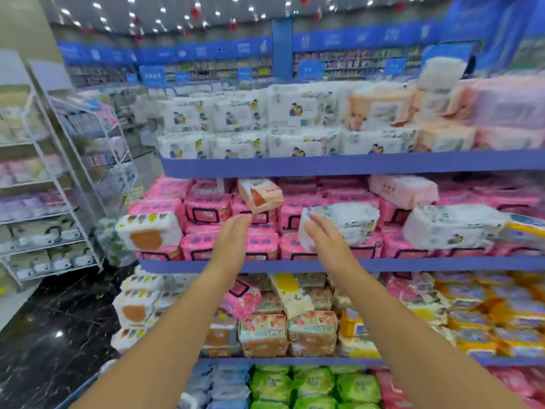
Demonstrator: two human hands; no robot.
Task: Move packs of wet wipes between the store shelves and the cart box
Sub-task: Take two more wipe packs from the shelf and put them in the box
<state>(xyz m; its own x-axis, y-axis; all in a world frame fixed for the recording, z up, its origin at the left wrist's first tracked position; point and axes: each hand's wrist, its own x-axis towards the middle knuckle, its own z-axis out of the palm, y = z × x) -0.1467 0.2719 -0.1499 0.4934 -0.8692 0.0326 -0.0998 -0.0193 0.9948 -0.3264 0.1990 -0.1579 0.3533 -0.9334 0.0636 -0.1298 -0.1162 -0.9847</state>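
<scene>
Head view: my left grip (233,234), straight-fingered and empty, hangs just short of the orange pack (259,196) at its 1 o'clock, while my right grip (324,236) presses flat on the white pack (351,221), probably steadying it.

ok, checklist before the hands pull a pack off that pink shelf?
1. Left hand free: ok, fingers straight, holding nothing.
2. Right hand grip: not ok, straight fingers only touch the left end of the white pack.
3. White pack seated: not ok, it lies loose and tilted on top of the pink packs.
4. Orange pack by the left fingertips: not ok, tilted and loose, may slide if bumped.
5. Cart box ready: cannot tell, not in view.
6. Pack labels: cannot tell, too blurred.
</scene>
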